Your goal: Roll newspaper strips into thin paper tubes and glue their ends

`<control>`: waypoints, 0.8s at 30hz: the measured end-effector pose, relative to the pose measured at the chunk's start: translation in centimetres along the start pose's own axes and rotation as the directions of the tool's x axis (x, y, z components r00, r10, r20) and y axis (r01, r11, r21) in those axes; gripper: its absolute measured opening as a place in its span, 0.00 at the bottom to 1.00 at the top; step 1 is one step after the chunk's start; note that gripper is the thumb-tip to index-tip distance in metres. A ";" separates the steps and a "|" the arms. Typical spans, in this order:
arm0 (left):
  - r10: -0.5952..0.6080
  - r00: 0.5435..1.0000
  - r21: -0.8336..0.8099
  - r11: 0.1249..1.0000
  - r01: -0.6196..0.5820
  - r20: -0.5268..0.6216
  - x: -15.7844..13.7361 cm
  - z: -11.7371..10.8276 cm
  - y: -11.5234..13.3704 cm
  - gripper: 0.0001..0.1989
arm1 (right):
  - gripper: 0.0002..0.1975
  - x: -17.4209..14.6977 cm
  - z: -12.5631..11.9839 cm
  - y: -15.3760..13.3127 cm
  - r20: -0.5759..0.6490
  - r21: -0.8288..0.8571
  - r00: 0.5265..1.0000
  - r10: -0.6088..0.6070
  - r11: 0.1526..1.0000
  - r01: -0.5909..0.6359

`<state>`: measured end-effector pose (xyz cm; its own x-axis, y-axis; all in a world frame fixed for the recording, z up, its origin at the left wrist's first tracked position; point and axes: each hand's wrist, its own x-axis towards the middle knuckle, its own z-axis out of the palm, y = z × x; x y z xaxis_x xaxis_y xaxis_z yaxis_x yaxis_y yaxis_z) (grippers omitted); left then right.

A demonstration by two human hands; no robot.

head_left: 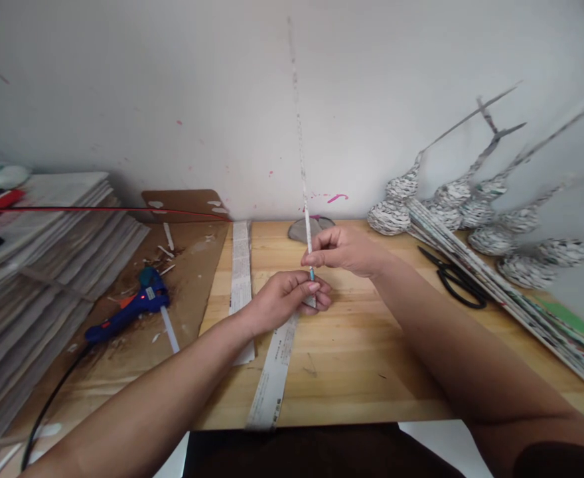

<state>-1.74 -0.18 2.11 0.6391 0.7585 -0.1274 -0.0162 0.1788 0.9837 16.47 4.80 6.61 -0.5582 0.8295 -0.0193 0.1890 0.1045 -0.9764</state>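
Observation:
Between my hands stands a thin rolled newspaper tube [300, 149], nearly upright and leaning slightly left at its top. My right hand [346, 249] pinches it low down between thumb and fingers. Just below, my left hand [285, 299] is closed on the tube's lower end, where a bluish patch shows and a newspaper strip [273, 382] joins it. From there the strip runs down to the table's front edge. More flat newspaper strips [241, 255] lie to the left of my left hand, partly hidden by my forearm.
At left, a blue glue gun [133, 305] rests on stained cardboard [192, 259], beside a tall newspaper stack [48, 265]. A grey stone-like piece [296, 230] lies behind my hands. At right are black scissors [458, 282], rolled paper tubes [496, 289] and several woven paper gourds [390, 217].

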 end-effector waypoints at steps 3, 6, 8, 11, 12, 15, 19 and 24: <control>-0.002 1.000 0.011 1.000 0.002 -0.001 0.0 0.0 0.0 0.18 | 0.14 0.1 0.0 0.1 -0.085 0.023 0.996 -0.039 0.999 0.041; -0.001 1.000 0.001 1.000 0.001 0.000 0.0 0.0 0.1 0.18 | 0.13 0.0 0.0 0.0 0.003 -0.019 1.000 -0.008 1.000 0.008; -0.002 1.000 -0.004 1.000 0.002 0.006 0.0 0.0 0.1 0.18 | 0.13 0.0 0.1 -0.1 0.025 -0.034 1.000 -0.011 0.999 0.012; -0.003 1.000 0.001 1.000 0.003 0.010 0.1 0.1 0.2 0.17 | 0.14 0.1 0.3 0.0 -0.090 -0.015 0.994 -0.069 0.998 0.068; -0.003 1.000 0.005 1.000 0.003 0.011 0.1 0.1 0.2 0.17 | 0.15 0.1 0.3 0.0 -0.123 -0.014 0.989 -0.076 0.997 0.075; -0.003 1.000 0.006 1.000 0.003 0.005 0.1 0.1 0.2 0.17 | 0.14 0.0 0.2 -0.2 -0.059 -0.022 0.998 -0.032 0.999 0.031; -0.005 1.000 0.017 1.000 0.004 0.006 0.0 0.0 0.0 0.18 | 0.16 -0.1 0.0 -0.2 0.075 -0.031 0.997 0.031 0.999 -0.028; 0.004 1.000 0.040 0.999 -0.004 0.009 0.1 0.0 -0.1 0.17 | 0.14 0.1 0.2 0.0 -0.084 0.021 0.995 -0.044 0.999 0.046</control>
<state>-1.68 -0.18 1.96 0.6456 0.7537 -0.1227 0.0120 0.1506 0.9885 16.24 4.79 6.54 -0.4958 0.8674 0.0422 0.1456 0.1309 -0.9806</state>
